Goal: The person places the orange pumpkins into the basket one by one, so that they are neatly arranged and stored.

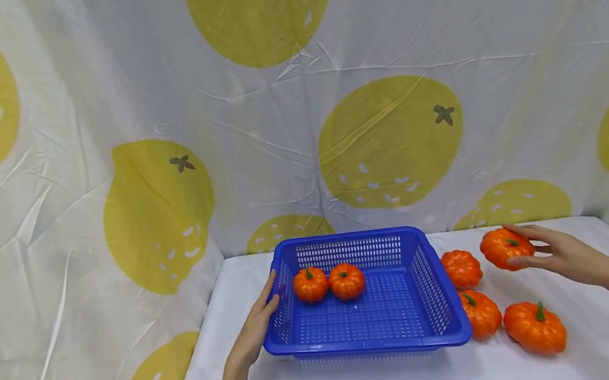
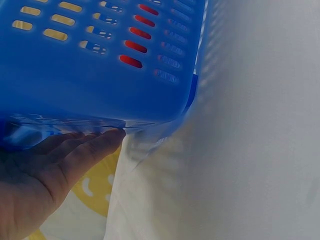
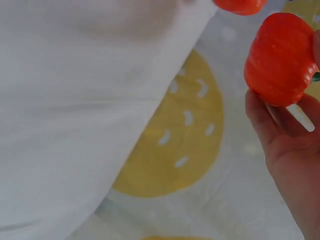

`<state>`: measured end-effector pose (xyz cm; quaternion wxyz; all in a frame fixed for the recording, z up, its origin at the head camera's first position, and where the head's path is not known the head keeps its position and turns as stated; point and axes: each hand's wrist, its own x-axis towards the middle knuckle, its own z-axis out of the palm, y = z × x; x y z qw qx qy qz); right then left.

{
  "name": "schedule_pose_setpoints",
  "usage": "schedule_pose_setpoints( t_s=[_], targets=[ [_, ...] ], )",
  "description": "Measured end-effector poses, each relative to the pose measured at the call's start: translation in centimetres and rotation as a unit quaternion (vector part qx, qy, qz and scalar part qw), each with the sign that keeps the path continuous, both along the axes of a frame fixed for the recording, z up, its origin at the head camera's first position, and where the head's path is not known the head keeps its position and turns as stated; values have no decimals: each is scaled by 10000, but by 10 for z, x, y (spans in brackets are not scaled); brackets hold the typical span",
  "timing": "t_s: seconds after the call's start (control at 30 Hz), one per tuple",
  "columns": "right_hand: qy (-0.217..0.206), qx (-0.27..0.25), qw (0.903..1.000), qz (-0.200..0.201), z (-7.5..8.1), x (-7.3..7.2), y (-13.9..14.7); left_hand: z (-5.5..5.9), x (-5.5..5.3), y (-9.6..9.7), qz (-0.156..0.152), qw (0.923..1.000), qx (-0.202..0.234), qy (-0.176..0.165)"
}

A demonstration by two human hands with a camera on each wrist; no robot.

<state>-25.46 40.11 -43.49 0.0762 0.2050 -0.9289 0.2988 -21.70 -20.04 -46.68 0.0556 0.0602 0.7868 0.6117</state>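
Note:
In the head view, a blue plastic basket [image 1: 367, 347] stands on the white-covered table. Two small orange pumpkins [image 1: 310, 284] sit side by side in its back left part. My left hand [image 1: 252, 327] rests against the basket's left rim, its fingers fairly straight; the left wrist view shows that hand [image 2: 65, 165] touching the blue rim. To the right of the basket, my right hand [image 1: 565, 254] holds another pumpkin [image 1: 505, 248] between thumb and fingers, above the table. The right wrist view shows this pumpkin [image 3: 281, 60] from the side, with the fingers beneath it.
Three more pumpkins lie right of the basket: one at the back [image 1: 462, 268], one beside the basket's front right corner [image 1: 481, 314], and one farther right [image 1: 536, 328]. A lemon-print cloth [image 1: 269, 175] hangs behind and beside the table.

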Motion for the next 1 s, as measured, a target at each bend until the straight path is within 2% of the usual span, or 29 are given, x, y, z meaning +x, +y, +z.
schedule_pose_setpoints(
  t_s=[0.2,0.43,0.67,0.87,1.0],
  targets=[
    [-26,61,9994,335,31,-15,-45,0,-1,-1,-22,10000,74,28],
    [-299,243,9972,638,49,-29,-88,-1,-1,0,-27,9999,121,7],
    [-386,263,9920,1172,56,-43,-119,1,-1,1,-9,9999,118,-20],
    [-915,478,9828,1532,55,-52,-148,-2,-1,1,-53,9998,169,-34],
    [-1091,751,9773,1652,53,-60,-168,-2,-2,0,-39,9998,188,8]
  ],
)
